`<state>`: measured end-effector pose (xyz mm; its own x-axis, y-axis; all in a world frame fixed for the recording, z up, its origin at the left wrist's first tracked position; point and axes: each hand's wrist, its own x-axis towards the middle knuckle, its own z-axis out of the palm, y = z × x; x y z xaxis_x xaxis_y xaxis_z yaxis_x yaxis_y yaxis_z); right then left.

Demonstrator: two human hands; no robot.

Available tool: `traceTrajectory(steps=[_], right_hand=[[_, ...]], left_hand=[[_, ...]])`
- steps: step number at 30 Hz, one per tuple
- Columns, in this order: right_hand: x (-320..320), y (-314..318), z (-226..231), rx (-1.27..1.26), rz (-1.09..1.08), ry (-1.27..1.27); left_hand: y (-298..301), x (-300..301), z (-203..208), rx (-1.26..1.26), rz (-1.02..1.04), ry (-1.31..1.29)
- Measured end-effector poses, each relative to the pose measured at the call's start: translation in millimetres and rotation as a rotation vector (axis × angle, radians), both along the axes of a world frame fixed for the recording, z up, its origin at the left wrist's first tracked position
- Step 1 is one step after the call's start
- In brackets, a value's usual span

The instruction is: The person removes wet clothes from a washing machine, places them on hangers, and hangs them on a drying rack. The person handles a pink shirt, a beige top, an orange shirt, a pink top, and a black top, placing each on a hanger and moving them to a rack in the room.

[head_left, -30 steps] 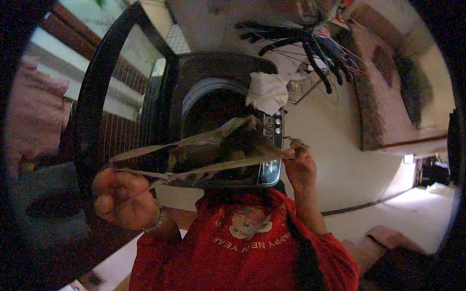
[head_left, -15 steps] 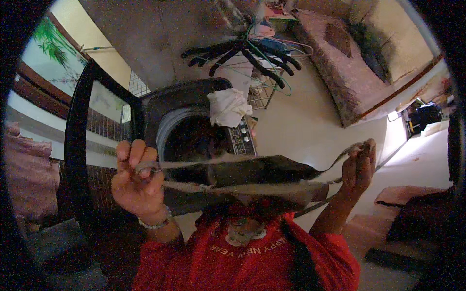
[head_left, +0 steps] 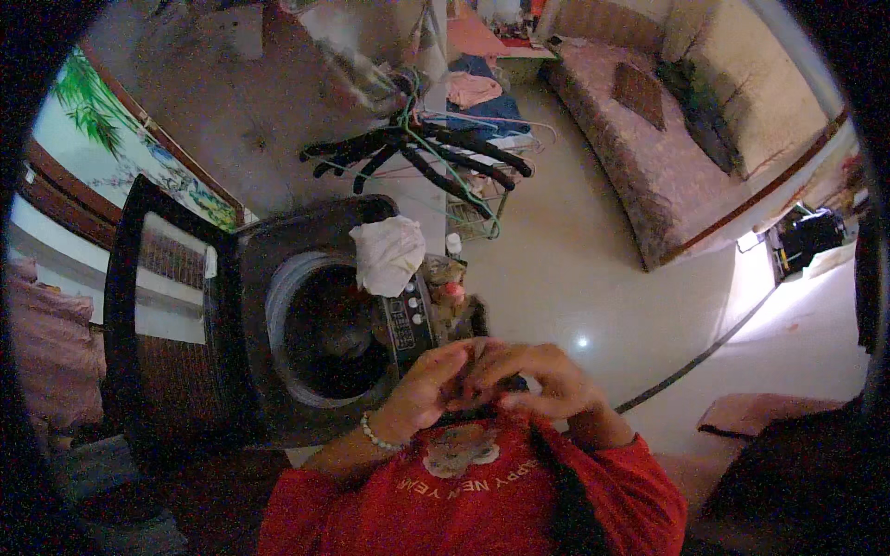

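Both my hands have come together in front of my red shirt [head_left: 371,510]. My left hand [head_left: 426,389], with a beaded bracelet [head_left: 375,435] at the wrist, is closed, its fingertips against the other hand. Curled fingers close my right hand [head_left: 542,380] too. A small dark patch shows between them; what they hold is mostly hidden and too dark to name. To their left, the top-loading washing machine [head_left: 255,352] has its lid [head_left: 125,352] raised and a dim shape in the drum. A crumpled white cloth [head_left: 389,255] lies over its control panel [head_left: 408,320].
Several black and green hangers [head_left: 408,148] hang above and beyond the washer. A small rack [head_left: 482,208] stands behind them. At the far right is a bed [head_left: 621,148] with a patterned cover. Pink cloth [head_left: 56,343] hangs at the left edge.
My hands, wide apart before with a long dark cloth with pale edges stretched between them, have moved together at my chest. That cloth no longer shows stretched out. The view has shifted.
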<state>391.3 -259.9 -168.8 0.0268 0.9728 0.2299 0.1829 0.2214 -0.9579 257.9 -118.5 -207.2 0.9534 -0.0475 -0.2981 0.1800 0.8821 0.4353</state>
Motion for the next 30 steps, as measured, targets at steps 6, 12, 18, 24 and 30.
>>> traceTrajectory(steps=[6, 12, 18, 24, 30], right_hand=[[95.0, 10.7, -12.5, 0.038, -0.063, -0.072], [231.1, 83.3, -76.8, 0.190, -1.045, -0.008], [289.4, 128.5, -85.5, 0.065, -0.929, -0.121], [284.0, 134.7, -38.1, 0.094, -0.810, -0.158], [274.8, 137.5, 6.4, 0.255, -0.998, -0.564]], left_hand=[[6.7, 14.0, -2.9, 0.128, 0.283, -0.081], [4.7, 24.2, -3.9, 0.151, 0.398, -0.153], [15.1, 37.5, 8.0, 0.211, 0.468, -0.025], [25.4, 45.0, -0.3, 0.238, 0.526, 0.050], [35.9, 60.2, -18.9, 0.239, 0.565, 0.102]])
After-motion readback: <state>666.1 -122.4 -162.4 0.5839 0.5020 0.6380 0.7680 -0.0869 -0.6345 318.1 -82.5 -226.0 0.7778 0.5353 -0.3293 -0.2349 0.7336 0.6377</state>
